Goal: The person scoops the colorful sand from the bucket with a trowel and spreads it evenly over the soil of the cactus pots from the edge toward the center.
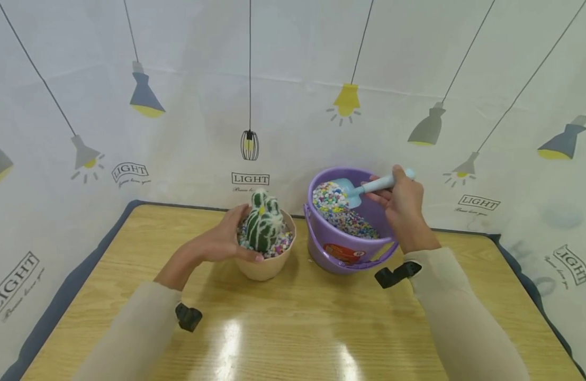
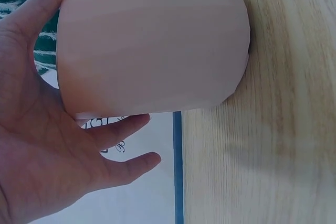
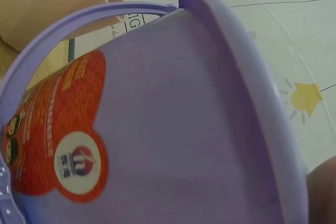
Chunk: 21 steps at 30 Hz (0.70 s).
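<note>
L hand (image 1: 223,238) grips pot (image 1: 261,269) w/ thumb and fingers round rim; cactus (image 1: 263,222) upright in it, on table (image 1: 273,328). R hand (image 1: 402,206) grasps scoop (image 1: 379,183) by handle, blade at multicol. pebbles (image 1: 350,222) inside purple bucket (image 1: 333,237), just R of pot.

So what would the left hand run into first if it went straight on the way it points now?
The flowerpot, which the left hand grips between thumb and fingers. Beyond it, the purple bucket may come next, though depth is hard to judge from the head view.
</note>
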{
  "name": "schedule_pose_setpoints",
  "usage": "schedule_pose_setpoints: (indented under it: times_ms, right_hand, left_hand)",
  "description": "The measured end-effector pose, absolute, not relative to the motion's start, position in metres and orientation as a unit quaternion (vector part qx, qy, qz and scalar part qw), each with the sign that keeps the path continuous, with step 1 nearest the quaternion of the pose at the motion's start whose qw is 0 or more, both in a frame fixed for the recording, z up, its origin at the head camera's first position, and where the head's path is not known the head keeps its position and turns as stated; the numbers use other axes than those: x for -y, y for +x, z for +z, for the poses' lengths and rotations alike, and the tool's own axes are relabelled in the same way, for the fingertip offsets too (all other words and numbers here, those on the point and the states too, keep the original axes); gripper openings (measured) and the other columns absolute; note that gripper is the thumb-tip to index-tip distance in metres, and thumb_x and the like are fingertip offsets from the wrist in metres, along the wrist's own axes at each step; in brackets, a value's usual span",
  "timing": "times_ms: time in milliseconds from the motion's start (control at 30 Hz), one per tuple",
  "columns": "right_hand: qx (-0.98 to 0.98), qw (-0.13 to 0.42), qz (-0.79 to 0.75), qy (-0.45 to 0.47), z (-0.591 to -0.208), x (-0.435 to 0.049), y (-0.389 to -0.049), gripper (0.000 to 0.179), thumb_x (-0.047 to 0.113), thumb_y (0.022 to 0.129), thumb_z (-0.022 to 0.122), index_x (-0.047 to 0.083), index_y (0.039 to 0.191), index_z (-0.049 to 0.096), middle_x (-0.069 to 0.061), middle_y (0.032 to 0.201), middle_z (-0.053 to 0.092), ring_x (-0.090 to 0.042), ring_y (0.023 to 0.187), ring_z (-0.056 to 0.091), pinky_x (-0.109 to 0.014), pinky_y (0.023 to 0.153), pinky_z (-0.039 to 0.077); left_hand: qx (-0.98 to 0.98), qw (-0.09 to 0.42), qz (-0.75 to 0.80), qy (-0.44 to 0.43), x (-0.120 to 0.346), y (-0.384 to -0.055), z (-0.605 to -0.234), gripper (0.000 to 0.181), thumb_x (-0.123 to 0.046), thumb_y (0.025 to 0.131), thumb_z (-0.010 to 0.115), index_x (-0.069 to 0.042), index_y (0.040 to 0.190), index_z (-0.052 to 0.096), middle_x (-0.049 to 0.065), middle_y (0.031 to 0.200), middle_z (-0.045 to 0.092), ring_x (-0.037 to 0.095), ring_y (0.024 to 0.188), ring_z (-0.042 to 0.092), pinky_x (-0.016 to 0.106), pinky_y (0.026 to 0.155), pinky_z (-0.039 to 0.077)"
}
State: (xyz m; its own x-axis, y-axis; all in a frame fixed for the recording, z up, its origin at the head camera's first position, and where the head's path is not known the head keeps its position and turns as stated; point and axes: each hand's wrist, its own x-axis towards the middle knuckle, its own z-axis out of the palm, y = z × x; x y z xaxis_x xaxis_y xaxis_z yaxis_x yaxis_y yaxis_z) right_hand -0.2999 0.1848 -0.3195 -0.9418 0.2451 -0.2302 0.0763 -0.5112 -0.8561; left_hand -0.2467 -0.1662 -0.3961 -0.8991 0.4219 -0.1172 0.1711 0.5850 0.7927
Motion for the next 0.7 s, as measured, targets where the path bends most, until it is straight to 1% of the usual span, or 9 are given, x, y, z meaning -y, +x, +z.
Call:
schedule_pose_setpoints:
  times_ms: [100,233,333,467,567,700]
  right_hand:
    - [0.497,0.046,0.852,-0.158,-0.319,-0.180,-0.298,0.033,0.030,0.103,0.045,0.005,0.124,0.037,-0.015,0.080,0.070,-0.030,0.075,0.073,-0.037,0.066,0.059]
    - [0.497,0.043,0.854,-0.150,-0.319,-0.175,-0.297,0.027,0.029,0.103,0.046,0.006,0.114,0.040,-0.016,0.082,0.071,-0.030,0.076,0.073,-0.036,0.066,0.059]
    - [0.498,0.041,0.853,-0.149,-0.319,-0.171,-0.296,0.026,0.030,0.103,0.046,0.006,0.112,0.041,-0.016,0.083,0.071,-0.030,0.076,0.073,-0.036,0.066,0.059]
    - [0.497,0.041,0.854,-0.149,-0.320,-0.167,-0.296,0.027,0.030,0.102,0.047,0.006,0.112,0.042,-0.015,0.080,0.070,-0.030,0.076,0.073,-0.036,0.066,0.059]
    - [0.498,0.041,0.854,-0.146,-0.321,-0.163,-0.296,0.027,0.030,0.102,0.048,0.005,0.112,0.043,-0.015,0.079,0.070,-0.031,0.077,0.073,-0.036,0.066,0.059]
    - [0.500,0.035,0.853,-0.146,-0.322,-0.159,-0.295,0.030,0.030,0.102,0.049,0.004,0.115,0.044,-0.015,0.081,0.070,-0.033,0.082,0.072,-0.037,0.068,0.059]
  left_hand:
    - [-0.876,0.155,0.424,0.170,0.167,-0.248,-0.396,0.126,-0.037,0.067,0.087,-0.001,0.154,0.003,0.022,0.155,0.015,0.039,0.140,0.023,0.056,0.117,0.019]
    - [-0.873,0.164,0.426,0.171,0.168,-0.249,-0.395,0.127,-0.037,0.066,0.087,-0.002,0.154,0.002,0.022,0.154,0.016,0.039,0.140,0.024,0.057,0.116,0.020]
    - [-0.872,0.168,0.425,0.174,0.169,-0.250,-0.395,0.128,-0.038,0.066,0.087,-0.002,0.154,0.002,0.022,0.154,0.016,0.039,0.140,0.024,0.057,0.116,0.020]
    - [-0.872,0.168,0.426,0.176,0.169,-0.251,-0.395,0.128,-0.037,0.066,0.087,-0.002,0.154,0.002,0.022,0.154,0.018,0.039,0.139,0.025,0.057,0.116,0.022]
    - [-0.872,0.153,0.430,0.178,0.168,-0.249,-0.396,0.127,-0.037,0.066,0.087,-0.001,0.154,0.003,0.022,0.153,0.019,0.039,0.138,0.026,0.057,0.115,0.023]
    - [-0.871,0.114,0.446,0.174,0.166,-0.242,-0.402,0.122,-0.036,0.067,0.086,0.001,0.153,0.007,0.023,0.152,0.020,0.040,0.137,0.026,0.059,0.113,0.025]
